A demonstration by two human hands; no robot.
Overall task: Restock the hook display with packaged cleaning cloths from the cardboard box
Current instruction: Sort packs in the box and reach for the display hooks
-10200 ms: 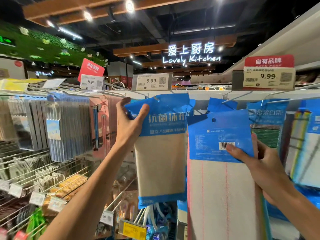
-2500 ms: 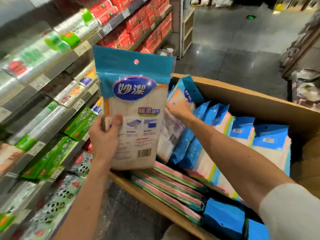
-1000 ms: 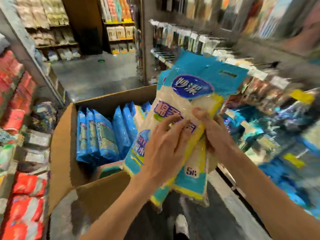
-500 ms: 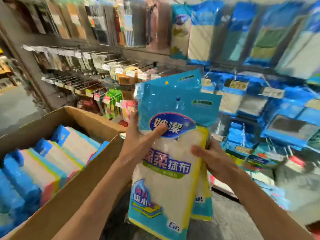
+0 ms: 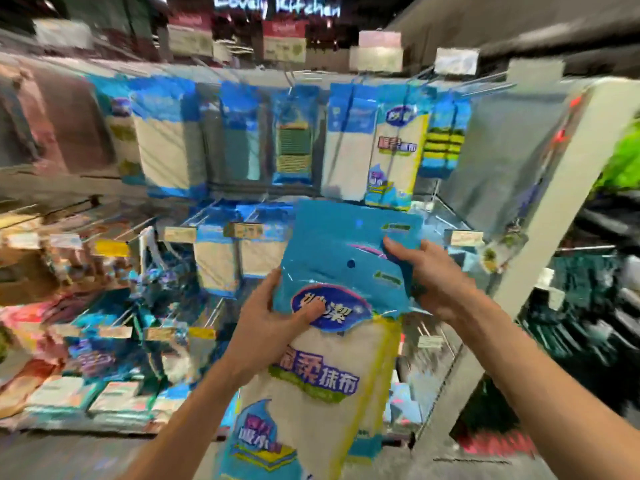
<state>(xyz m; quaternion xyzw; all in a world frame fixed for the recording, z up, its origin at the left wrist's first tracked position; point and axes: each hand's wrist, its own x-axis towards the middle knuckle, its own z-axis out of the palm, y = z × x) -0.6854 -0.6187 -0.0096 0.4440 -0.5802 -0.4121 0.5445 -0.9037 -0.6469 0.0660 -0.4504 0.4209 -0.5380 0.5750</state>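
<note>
I hold two packs of cleaning cloths in front of the hook display. The front pack (image 5: 322, 372) has a blue header with an oval logo and white cloth inside. My left hand (image 5: 268, 323) grips its left edge, thumb on the logo. Behind it sits the second pack (image 5: 346, 230), whose blue header my right hand (image 5: 431, 278) grips at the right side. A matching pack (image 5: 394, 147) hangs on the top row of hooks, above and slightly right. The cardboard box is out of view. The picture is blurred.
Other blue cloth packs (image 5: 169, 140) and scouring pads (image 5: 294, 143) hang along the top row, with price tags (image 5: 180, 233) on hooks lower down. A white upright post (image 5: 540, 216) bounds the display on the right. Mixed goods fill the shelves at left.
The view has swung up and right from the box to face the hook display. Both packs have risen with my hands, and my right hand has shifted up to the rear pack's header.
</note>
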